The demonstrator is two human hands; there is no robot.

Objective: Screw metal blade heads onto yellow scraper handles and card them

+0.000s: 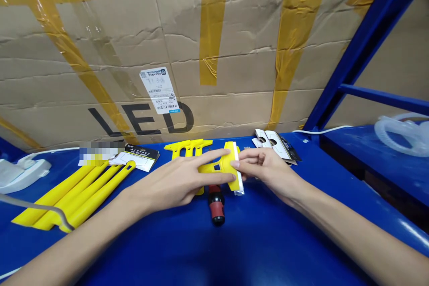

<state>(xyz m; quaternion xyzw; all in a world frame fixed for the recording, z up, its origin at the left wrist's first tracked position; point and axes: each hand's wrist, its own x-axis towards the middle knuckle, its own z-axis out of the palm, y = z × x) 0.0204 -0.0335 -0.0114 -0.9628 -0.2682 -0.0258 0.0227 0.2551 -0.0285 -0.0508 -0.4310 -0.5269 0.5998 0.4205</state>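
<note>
A yellow scraper head (226, 166) is held up over the blue surface, its white and silvery edge strip facing right. My left hand (187, 176) grips it from the left, fingers stretched along both sides of its neck. With thumb and fingertips, my right hand (264, 167) pinches the edge strip near its middle. Just below them lies a red and black screwdriver (217, 208), its upper end hidden by the scraper head and my left hand. Behind my left hand, several more yellow scraper heads (187, 145) lie side by side, partly covered.
Several long yellow handles (83, 192) lie at the left, near printed packaging cards (142, 156). More cards (276, 145) rest behind my right hand. A taped cardboard box (234, 62) forms the back wall. Blue frame bars (358, 49) and clear coiled tubing (398, 136) are at the right.
</note>
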